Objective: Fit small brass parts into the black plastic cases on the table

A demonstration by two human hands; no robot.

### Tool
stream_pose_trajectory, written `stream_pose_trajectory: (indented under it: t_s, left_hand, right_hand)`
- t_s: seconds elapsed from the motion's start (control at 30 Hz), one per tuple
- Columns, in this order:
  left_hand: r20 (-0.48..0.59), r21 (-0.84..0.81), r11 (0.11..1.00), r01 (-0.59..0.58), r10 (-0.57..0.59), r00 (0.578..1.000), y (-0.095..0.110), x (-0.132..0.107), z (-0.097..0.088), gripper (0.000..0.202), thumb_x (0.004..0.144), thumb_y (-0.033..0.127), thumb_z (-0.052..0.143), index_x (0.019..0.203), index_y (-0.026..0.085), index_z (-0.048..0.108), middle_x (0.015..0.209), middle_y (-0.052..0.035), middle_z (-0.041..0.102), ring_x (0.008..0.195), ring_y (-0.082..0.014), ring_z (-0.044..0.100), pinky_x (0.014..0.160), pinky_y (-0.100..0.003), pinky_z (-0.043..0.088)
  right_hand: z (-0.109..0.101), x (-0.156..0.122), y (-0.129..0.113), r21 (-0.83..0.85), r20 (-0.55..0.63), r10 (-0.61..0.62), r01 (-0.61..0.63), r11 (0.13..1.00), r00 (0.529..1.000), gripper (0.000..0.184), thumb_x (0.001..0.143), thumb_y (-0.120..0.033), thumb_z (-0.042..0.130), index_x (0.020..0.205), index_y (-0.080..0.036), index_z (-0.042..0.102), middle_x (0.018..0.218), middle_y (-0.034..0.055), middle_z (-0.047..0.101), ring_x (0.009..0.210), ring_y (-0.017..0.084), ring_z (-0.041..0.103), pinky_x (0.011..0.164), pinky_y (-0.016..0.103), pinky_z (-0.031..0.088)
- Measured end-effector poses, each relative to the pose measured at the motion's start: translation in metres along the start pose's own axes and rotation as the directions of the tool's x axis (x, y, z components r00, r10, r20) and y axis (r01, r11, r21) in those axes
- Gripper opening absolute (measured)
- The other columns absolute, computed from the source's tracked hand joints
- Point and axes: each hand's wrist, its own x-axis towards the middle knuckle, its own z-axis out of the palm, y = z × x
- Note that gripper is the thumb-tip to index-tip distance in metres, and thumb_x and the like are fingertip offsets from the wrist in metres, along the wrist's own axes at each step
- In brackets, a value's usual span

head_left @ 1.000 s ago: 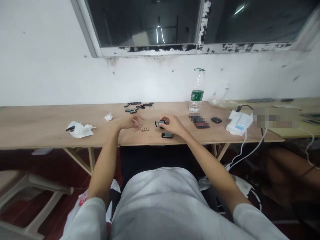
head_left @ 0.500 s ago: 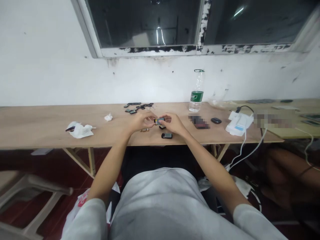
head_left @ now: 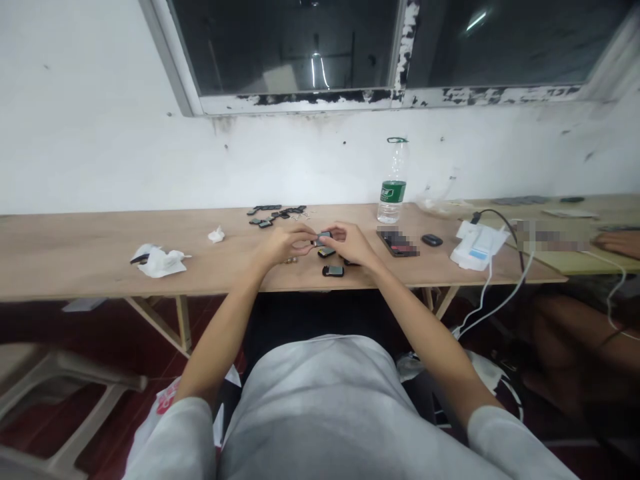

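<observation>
A small black casing with a grey face (head_left: 324, 236) is held just above the table between both my hands. My left hand (head_left: 283, 245) pinches its left end, and the fingertips of my right hand (head_left: 351, 243) close on its right side. Right below it lies a similar black piece with a grey face and a yellow spot (head_left: 326, 253). Nearer the table edge rests another black casing with a grey panel (head_left: 333, 271). Small brass-coloured pieces (head_left: 291, 260) lie beside my left hand, which partly covers them. My right hand partly hides one more dark piece.
Several black casings (head_left: 273, 215) lie at the back of the table (head_left: 90, 247). Crumpled tissues (head_left: 163, 261) are on the left. To the right stand a water bottle (head_left: 391, 193), a phone (head_left: 397, 242), a black oval object (head_left: 432, 240) and a white box with cables (head_left: 477, 247). Another person's hand (head_left: 620, 243) rests far right.
The held casing has shifted slightly right and up, and its yellow part no longer shows. More of the piece beneath it is visible. Another person's hand has appeared at the far right.
</observation>
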Motion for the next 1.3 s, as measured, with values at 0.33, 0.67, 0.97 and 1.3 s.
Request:
stream_pose_trajectory:
  t_s: [0.33, 0.67, 0.97, 1.3]
  left_hand:
    - [-0.022, -0.029, 1.0, -0.011, 0.011, 1.0, -0.001, -0.001, 0.002, 0.022, 0.096, 0.03, 0.059, 0.105, 0.021, 0.077, 0.112, -0.0114, 0.074, 0.097, -0.0209, 0.072, 0.083, -0.032, 0.059]
    - [-0.009, -0.074, 0.996, 0.05, -0.051, 0.999, -0.002, -0.001, 0.006, 0.026, 0.097, 0.035, 0.057, 0.107, 0.02, 0.077, 0.116, -0.0118, 0.074, 0.103, -0.0219, 0.071, 0.094, -0.035, 0.057]
    - [0.093, -0.168, 0.98, 0.108, -0.094, 0.991, 0.0, 0.003, 0.002, 0.028, 0.091, 0.041, 0.067, 0.108, 0.021, 0.076, 0.107, -0.0113, 0.072, 0.097, -0.0233, 0.069, 0.088, -0.036, 0.056]
    - [0.137, -0.221, 0.953, 0.207, -0.179, 0.974, 0.008, 0.004, 0.0, 0.028, 0.093, 0.043, 0.063, 0.097, 0.019, 0.077, 0.102, -0.0104, 0.073, 0.092, -0.0225, 0.068, 0.087, -0.036, 0.055]
  right_hand:
    - [-0.006, 0.002, 0.002, 0.061, 0.002, 0.058, -0.058, 0.996, 0.998, 0.029, 0.081, -0.038, 0.078, 0.095, -0.014, 0.071, 0.089, 0.0093, 0.077, 0.076, 0.021, 0.074, 0.068, 0.03, 0.061]
    - [-0.006, 0.003, 0.003, 0.082, -0.023, 0.115, -0.112, 0.99, 0.993, 0.028, 0.079, -0.037, 0.08, 0.093, -0.013, 0.072, 0.084, 0.009, 0.077, 0.076, 0.021, 0.074, 0.07, 0.03, 0.062]
    - [-0.005, 0.003, 0.015, 0.082, 0.074, 0.108, -0.114, 0.99, 0.991, 0.03, 0.078, -0.037, 0.082, 0.095, -0.015, 0.071, 0.093, 0.0095, 0.078, 0.08, 0.021, 0.075, 0.073, 0.031, 0.063]
    - [-0.003, 0.002, 0.02, 0.086, 0.098, 0.142, -0.151, 0.985, 0.985, 0.039, 0.075, -0.043, 0.083, 0.098, -0.014, 0.07, 0.093, 0.0114, 0.078, 0.075, 0.021, 0.076, 0.072, 0.033, 0.063]
